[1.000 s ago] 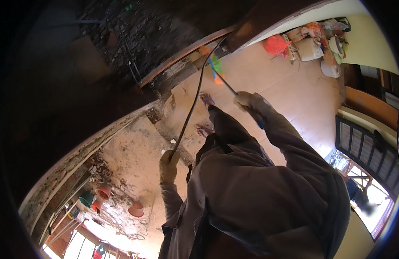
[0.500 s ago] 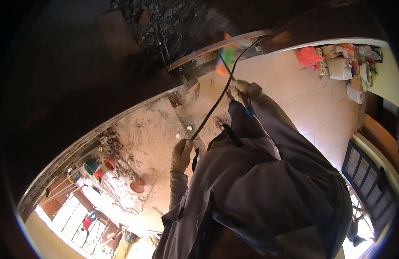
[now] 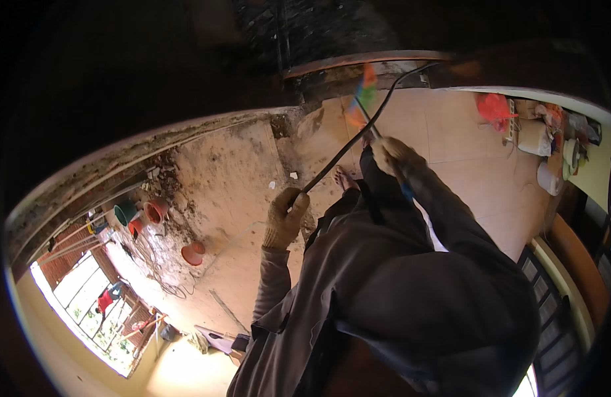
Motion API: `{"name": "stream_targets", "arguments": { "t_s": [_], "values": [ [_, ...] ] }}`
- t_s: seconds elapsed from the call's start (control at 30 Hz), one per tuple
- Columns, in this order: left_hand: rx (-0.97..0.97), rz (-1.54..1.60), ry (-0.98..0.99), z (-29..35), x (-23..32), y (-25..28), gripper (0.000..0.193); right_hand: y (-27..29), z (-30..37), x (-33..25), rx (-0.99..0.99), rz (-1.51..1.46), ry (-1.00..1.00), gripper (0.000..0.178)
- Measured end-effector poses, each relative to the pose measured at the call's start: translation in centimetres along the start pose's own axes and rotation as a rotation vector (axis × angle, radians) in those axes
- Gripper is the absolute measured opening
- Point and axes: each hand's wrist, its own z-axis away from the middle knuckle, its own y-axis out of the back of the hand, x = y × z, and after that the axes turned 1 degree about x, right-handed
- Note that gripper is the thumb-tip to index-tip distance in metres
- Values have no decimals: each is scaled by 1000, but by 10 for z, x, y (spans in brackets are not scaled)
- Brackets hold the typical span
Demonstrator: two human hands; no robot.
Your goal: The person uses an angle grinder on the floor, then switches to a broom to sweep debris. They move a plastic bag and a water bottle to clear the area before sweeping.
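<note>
Black cable (image 3: 348, 147): extends from the left hand upward and to the right in a bent line, reaching the wooden strip (image 3: 371, 58) at the edge of the dark area; its far attachment cannot be made out from here.
Left hand (image 3: 283, 217): gloved in pale knit, closed around the near end of the cable, thumb toward the line.
Right hand (image 3: 398, 157): gloved likewise, closed around the handle of the brush, forward of the body.
Brush (image 3: 365, 92): thin rod with orange, green and blue bristles, blurred; the rod and the cable cross just beyond the right hand.
Operator: dark, loose garment with long sleeves; one foot (image 3: 345, 177) shows below the cable.
Floor (image 3: 457, 132): smooth tile on the right, stained and dusty on the left; small white fragments (image 3: 293, 175) lie near the left hand.
Right wall: red plastic bag (image 3: 494, 109) beside a pale sack (image 3: 535, 137), with a white container (image 3: 549, 178) nearby.
Left side: green bucket (image 3: 125, 212) near an orange-red bucket (image 3: 156, 210); a second orange-red bucket (image 3: 193, 253) sits apart, beside loose debris.
Window (image 3: 84, 288): bright, lower left; a person in a red top (image 3: 107, 299) is visible there.
</note>
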Motion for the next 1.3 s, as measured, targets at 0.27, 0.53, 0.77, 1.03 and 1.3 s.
{"name": "stream_targets", "arguments": {
  "t_s": [0.27, 0.53, 0.77, 1.03, 1.3],
  "values": [
    [-39, -83, -100, 16, -8, 8, 43, -3, 33, 58, 92, 350, 279, 30],
    [-101, -85, 39, 16, -21, 6, 43, 43, 98, 107, -15, 555, -70, 7],
    [-49, -122, 111, 10, -9, -7, 36, 56, -60, -5, 49, 447, -197, 23],
    [5, -97, 127, 2, 1, -25, 33, 42, 67, -4, 136, 385, 135, 44],
    [14, -149, 210, -10, 16, -36, 37, 69, 62, -13, 6, 290, -333, 14]
  ]
}}
